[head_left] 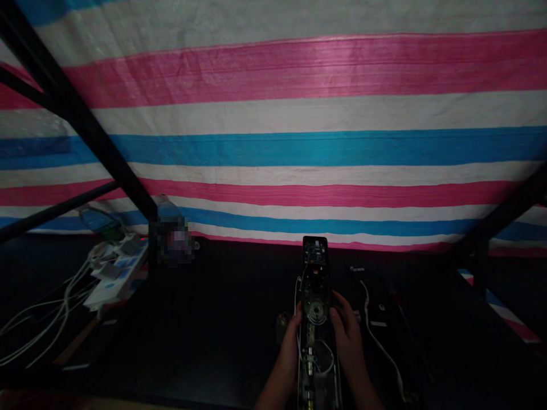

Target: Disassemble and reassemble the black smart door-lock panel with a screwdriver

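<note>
A long, narrow black electronic housing, which looks like an opened door lock panel, stands in the middle with its inner parts showing. A circuit board fills its top end, a round disc lies lower, and a thin white wire loops below that. My left hand is closed on the housing's left edge. Opposite it, my right hand grips the right edge, thumb toward the front. The housing's lower end runs out of view. A small dark greenish part lies just left of my left hand.
A whitish cable and small dark parts lie on the black table at right. At left are a white power strip with tangled cords and a blurred object. Black frame bars stand before a striped sheet.
</note>
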### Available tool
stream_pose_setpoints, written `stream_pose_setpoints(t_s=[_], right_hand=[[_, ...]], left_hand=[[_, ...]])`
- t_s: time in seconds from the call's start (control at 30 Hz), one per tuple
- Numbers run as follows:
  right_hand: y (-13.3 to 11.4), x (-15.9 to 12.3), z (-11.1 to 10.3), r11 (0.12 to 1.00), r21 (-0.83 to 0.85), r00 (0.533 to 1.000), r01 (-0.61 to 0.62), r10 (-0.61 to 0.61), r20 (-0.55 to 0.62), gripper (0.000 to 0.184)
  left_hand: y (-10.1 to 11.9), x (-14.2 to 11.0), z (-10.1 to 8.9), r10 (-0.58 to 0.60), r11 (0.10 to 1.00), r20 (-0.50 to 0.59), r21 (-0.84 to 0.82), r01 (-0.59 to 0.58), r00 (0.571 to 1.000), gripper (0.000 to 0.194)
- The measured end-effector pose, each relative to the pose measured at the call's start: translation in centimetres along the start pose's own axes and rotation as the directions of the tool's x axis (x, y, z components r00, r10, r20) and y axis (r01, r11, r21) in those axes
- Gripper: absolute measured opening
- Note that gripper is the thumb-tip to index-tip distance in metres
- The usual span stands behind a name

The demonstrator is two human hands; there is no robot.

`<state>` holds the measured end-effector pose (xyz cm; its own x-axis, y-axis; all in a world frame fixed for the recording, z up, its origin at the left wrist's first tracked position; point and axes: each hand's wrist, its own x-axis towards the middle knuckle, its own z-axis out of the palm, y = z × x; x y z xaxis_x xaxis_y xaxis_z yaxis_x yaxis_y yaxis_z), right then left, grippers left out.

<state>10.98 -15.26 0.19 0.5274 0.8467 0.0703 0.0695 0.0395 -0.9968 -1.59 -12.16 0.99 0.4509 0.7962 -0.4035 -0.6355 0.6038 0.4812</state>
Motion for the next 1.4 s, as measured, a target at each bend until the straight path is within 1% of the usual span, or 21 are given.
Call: stream_pose_setpoints(t_s=[0.13,0.23,0.43,0.57,0.73,0.93,1.13,1.27,1.4], right_hand=[[0.2,0.1,0.0,1.000,-0.009,1.000,-0.003,0.003,-0.009,0.046],[0.5,0.1,0.0,1.000,-0.007,1.000,-0.014,0.014,0.002,0.047],[0.5,0.0,0.1,1.000,0.010,1.000,-0.009,0.009,-0.013,0.047],[0.5,0.0,0.1,1.000,0.007,1.000,-0.009,0.009,-0.028,0.046],[0.4,0.0,0.2,1.000,0.006,1.000,0.001,-0.001,-0.023,0.047],[0.3,0.0,0.2,1.000,-0.008,1.000,0.002,-0.002,-0.011,0.048],[0.5,-0.2,0.2,1.000,-0.009,1.000,-0.003,0.003,-0.024,0.048],[0.6,-0.2,0.2,1.000,-0.002,1.000,-0.003,0.003,-0.022,0.048],[0.4,-0.2,0.1,1.000,-0.001,1.000,-0.011,0.011,-0.020,0.048]], left_hand=[[-0.3,0.6,-0.9,0.128,0.989,0.027,0.070,-0.129,0.991,0.054],[-0.3,0.7,-1.5,0.168,0.977,0.038,0.126,-0.172,0.985,0.052],[-0.3,0.7,-1.8,0.133,0.983,0.011,0.125,-0.133,0.991,0.049],[-0.3,0.6,-1.6,0.127,0.987,0.044,0.092,-0.131,0.991,0.051],[-0.2,0.3,-1.5,0.092,0.994,0.047,0.059,-0.095,0.995,0.048],[0.5,-0.4,-1.2,0.125,0.975,0.071,0.177,-0.136,0.990,0.049],[0.9,-0.7,-0.7,0.079,0.983,0.090,0.161,-0.093,0.993,0.055],[0.7,-0.2,-1.0,0.097,0.984,0.090,0.141,-0.110,0.991,0.057],[0.6,-0.1,-1.3,0.153,0.969,0.109,0.180,-0.170,0.982,0.058]])
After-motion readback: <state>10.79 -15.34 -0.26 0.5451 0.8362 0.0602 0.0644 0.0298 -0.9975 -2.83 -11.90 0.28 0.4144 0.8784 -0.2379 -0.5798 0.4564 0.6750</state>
